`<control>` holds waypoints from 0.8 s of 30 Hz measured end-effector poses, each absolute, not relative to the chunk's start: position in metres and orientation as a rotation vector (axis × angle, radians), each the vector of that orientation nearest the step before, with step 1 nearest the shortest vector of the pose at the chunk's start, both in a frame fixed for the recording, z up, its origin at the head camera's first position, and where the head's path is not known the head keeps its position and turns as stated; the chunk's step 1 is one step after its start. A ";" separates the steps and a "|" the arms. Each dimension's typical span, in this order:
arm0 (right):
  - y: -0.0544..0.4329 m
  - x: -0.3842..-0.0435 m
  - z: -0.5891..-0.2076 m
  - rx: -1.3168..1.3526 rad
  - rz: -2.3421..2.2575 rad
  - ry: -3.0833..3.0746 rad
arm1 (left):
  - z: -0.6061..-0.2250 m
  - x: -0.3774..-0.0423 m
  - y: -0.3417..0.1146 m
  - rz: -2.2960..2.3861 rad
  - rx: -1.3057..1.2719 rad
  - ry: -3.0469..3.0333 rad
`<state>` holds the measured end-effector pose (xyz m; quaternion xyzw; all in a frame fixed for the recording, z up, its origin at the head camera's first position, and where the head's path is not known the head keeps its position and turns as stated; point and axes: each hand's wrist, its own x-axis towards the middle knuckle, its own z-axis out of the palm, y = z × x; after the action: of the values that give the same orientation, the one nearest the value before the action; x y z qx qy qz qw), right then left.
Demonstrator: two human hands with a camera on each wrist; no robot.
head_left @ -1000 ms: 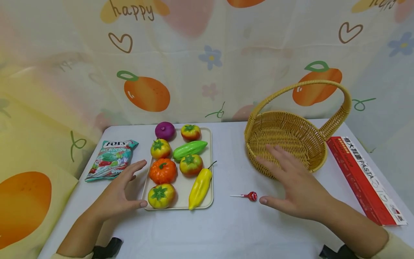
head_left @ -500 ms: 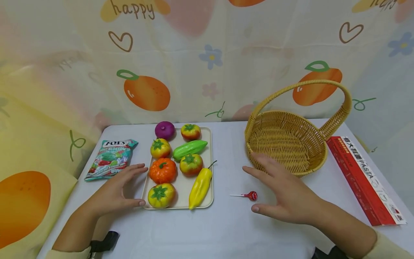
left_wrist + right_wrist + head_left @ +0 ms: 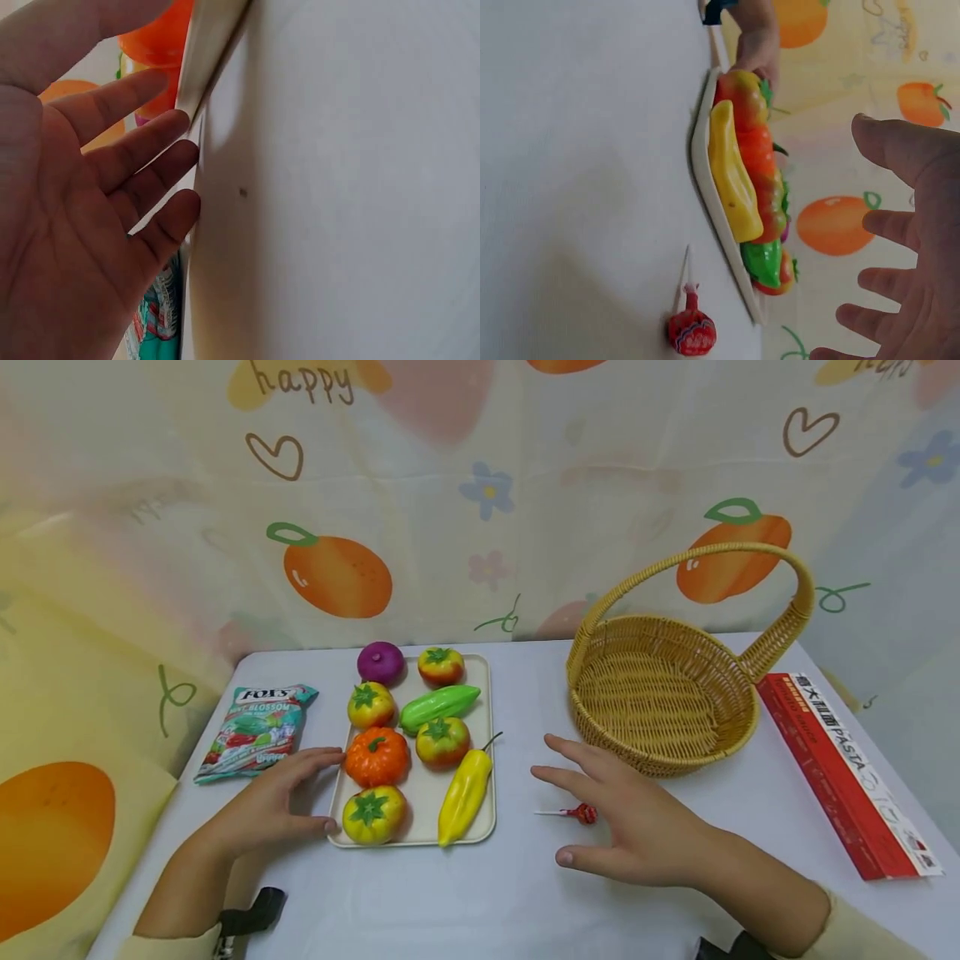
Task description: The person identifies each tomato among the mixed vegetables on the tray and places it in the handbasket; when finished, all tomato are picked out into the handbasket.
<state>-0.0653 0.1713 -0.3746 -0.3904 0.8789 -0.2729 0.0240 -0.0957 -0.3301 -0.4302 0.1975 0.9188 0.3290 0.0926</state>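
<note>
My left hand (image 3: 258, 810) is at the left edge of a cream tray (image 3: 420, 837), thumb and fingers spread with nothing between them. On the tray lie an orange pumpkin (image 3: 377, 757), a yellow pepper (image 3: 463, 797), a green vegetable (image 3: 439, 708), a purple onion (image 3: 381, 662) and several red-and-yellow tomatoes (image 3: 374, 815). My right hand (image 3: 637, 822) hovers, fingers spread, over the table between tray and basket, holding nothing. Just left of its palm, a red lollipop (image 3: 583, 813) lies on the cloth, its white stick pointing left. The right wrist view also shows the lollipop (image 3: 692, 330) below the tray.
A wicker basket (image 3: 663, 760) with a tall handle stands at the back right. Beside it lies a long red pasta box (image 3: 847, 777) along the right table edge. A teal candy bag (image 3: 258, 731) lies left of the tray. A patterned cloth hangs behind the table.
My right hand has moved left and slightly toward me, from in front of the basket to beside the lollipop. My left hand has dropped slightly, staying at the tray's left edge.
</note>
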 end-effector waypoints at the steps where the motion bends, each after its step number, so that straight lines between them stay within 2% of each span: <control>1: 0.170 -0.065 -0.375 -1.211 -0.845 2.708 | -0.430 -0.095 -0.330 0.993 0.576 2.718; 17: 0.128 -0.066 -0.379 -1.282 -0.876 2.494 | -0.434 -0.095 -0.330 1.033 0.465 2.642; 24: 0.113 -0.070 -0.382 -1.274 -0.970 2.436 | -0.437 -0.094 -0.330 1.097 0.507 2.628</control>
<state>-0.0697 0.1132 -0.3823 -0.4341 0.8303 -0.3306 0.1132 -0.0938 -0.3303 -0.4373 0.1739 0.9015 0.3764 0.1244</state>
